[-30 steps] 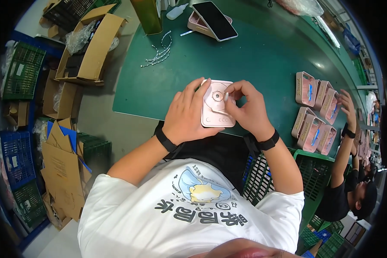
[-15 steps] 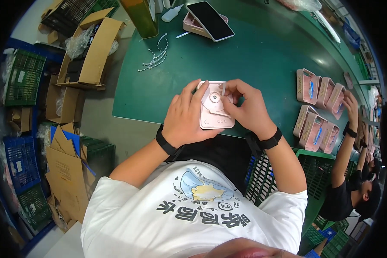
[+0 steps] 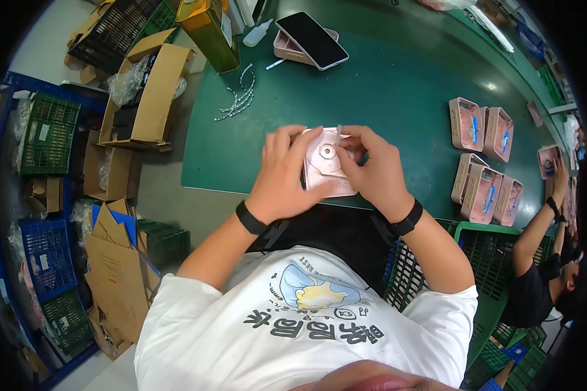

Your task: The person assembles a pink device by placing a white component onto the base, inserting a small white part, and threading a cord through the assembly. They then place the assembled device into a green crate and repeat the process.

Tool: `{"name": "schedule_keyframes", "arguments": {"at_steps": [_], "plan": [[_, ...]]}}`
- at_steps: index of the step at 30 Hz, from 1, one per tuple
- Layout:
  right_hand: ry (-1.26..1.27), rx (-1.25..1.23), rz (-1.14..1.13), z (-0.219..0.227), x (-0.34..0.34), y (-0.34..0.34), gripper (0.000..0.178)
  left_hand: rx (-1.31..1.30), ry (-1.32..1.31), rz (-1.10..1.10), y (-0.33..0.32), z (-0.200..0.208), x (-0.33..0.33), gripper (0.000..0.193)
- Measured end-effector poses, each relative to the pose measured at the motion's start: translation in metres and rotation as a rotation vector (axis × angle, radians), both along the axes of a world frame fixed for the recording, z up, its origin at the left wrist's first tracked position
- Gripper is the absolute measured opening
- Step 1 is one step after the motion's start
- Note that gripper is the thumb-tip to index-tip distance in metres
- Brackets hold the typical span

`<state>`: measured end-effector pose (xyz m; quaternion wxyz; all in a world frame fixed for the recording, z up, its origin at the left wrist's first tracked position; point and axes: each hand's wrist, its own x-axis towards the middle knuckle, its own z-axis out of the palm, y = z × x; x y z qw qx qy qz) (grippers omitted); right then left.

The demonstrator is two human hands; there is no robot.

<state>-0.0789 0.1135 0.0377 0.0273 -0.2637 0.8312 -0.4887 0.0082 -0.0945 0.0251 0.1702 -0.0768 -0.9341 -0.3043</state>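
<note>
A pale pink rectangular case [image 3: 317, 185], with a round disc [image 3: 327, 152] and a small central hub like a toy record player, lies between my hands at the table's near edge. My left hand [image 3: 282, 168] holds its left side, fingers at the far corner and thumb across the lower face. Over its right side, my right hand [image 3: 370, 161] has thumb and forefinger pinched together at a thin pale strip [image 3: 338, 132], which stands up by the disc's far right edge. The right fingertips partly hide what they touch.
Pink open frames [image 3: 466, 124] with blue pieces stand at the right. A co-worker's hand [image 3: 559, 174] touches another pink frame [image 3: 548, 159]. Farther off are a phone [image 3: 312, 40] on a pink case, a white bottle [image 3: 257, 32], a tin [image 3: 210, 36] and beaded strands [image 3: 240, 101].
My left thumb has come up over the lower face of the case. The co-worker's hand has moved right, away from the group, where one frame fewer stands. The view has shifted slightly.
</note>
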Motion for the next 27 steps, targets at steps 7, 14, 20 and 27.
{"name": "schedule_keyframes", "arguments": {"at_steps": [7,14,20,27], "plan": [[0.009,-0.015,-0.003,0.004,0.001,-0.003,0.043,0.366,-0.012,-0.197,-0.013,-0.006,-0.059,0.019],[0.069,-0.034,0.03,-0.009,-0.004,-0.002,0.033,0.348,-0.092,-0.124,-0.022,0.01,-0.052,0.016],[0.172,0.096,0.117,-0.002,-0.008,0.004,0.026,0.368,-0.166,-0.079,-0.029,0.017,-0.039,0.015],[0.467,0.229,0.22,0.002,-0.006,-0.003,0.027,0.209,-0.018,-0.163,-0.026,0.016,-0.013,0.029]]}}
